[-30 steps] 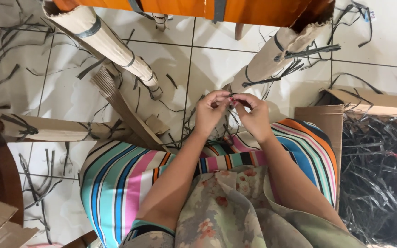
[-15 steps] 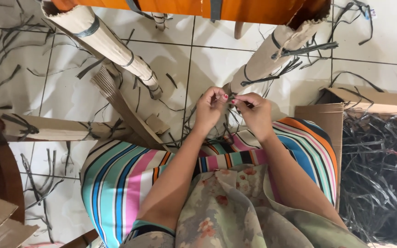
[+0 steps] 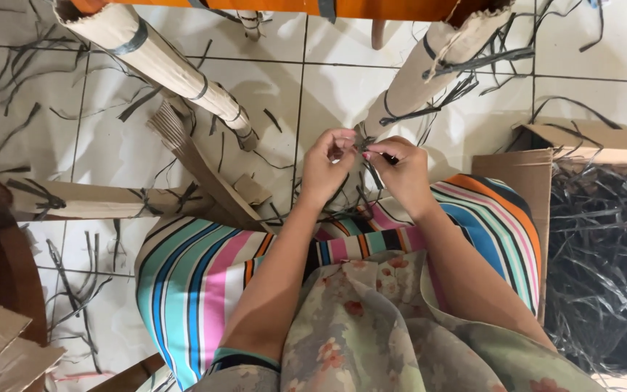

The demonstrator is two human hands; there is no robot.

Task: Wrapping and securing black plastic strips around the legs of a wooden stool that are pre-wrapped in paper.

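A: What's nearest?

B: A floral top (image 3: 371, 327), then a striped skirt (image 3: 205, 276) over the lap, both forearms reaching far across it.

A: And the hands?

B: Left hand (image 3: 326, 168) and right hand (image 3: 403, 170) meet just beyond the knees, above the tiled floor (image 3: 284, 94). The fingers (image 3: 342, 141) of both are pinched shut on a thin dark strip (image 3: 375, 163), held between them; part of it hangs down under the right hand.

A: To the right?

B: An open box (image 3: 546, 156) full of dark strips (image 3: 604, 254), just beside the knee.

A: Left?

B: A flat cardboard piece (image 3: 74, 199) on the floor, loose strips scattered round.

A: Farther off?

B: Two cardboard rolls lean in: one far left (image 3: 161, 65), one far right (image 3: 429, 72), strips tied round both.
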